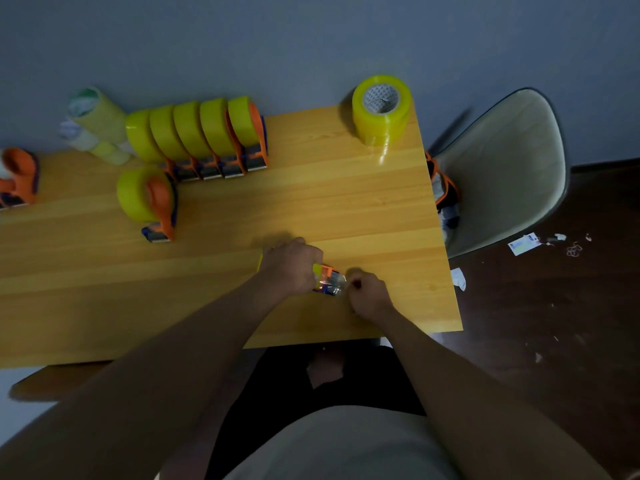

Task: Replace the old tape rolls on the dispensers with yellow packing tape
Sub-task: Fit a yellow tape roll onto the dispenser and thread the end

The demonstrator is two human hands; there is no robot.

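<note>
Here, dispenser [327,279] under left hand [294,263] grip; right hand [369,292] beside.

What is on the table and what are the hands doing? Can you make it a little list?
table: wooden table
left hand: left hand grips the tape dispenser from above
right hand: right hand pinches the clear tape end at the dispenser's front
row at back: five loaded dispensers with yellow rolls, side by side
nearer one: single loaded dispenser, apart from the row
spare tape: stack of yellow rolls, back right corner
beside table: chair
</note>
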